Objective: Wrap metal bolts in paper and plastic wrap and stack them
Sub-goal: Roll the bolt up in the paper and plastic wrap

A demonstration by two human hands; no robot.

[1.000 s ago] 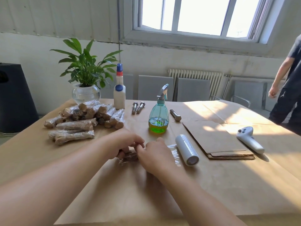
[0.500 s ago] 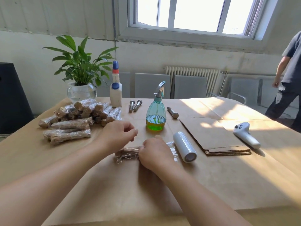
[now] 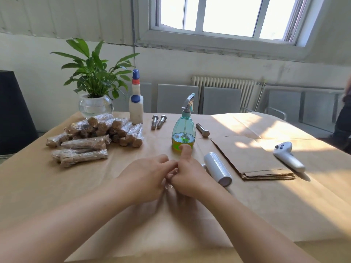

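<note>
Since half a second ago, the left hand (image 3: 146, 175) is brought down from above the table to meet the right hand (image 3: 187, 177), and the wrapped bolt (image 3: 169, 184) seen lying between them is now almost wholly covered.

From the head view, both hands are pressed together at the table's (image 3: 28, 186) middle, fingers curled around the bolt; only a glint of plastic shows between them. One right finger is raised straight. Just right of the hands a wrap roll (image 3: 218, 168) is laid, then a stack of paper (image 3: 250, 158) and a white controller (image 3: 287, 156). A pile of wrapped bolts (image 3: 95, 137) is stacked at the far left. Three bare bolts (image 3: 158, 121) are laid beyond, around a spray bottle (image 3: 183, 128).
</note>
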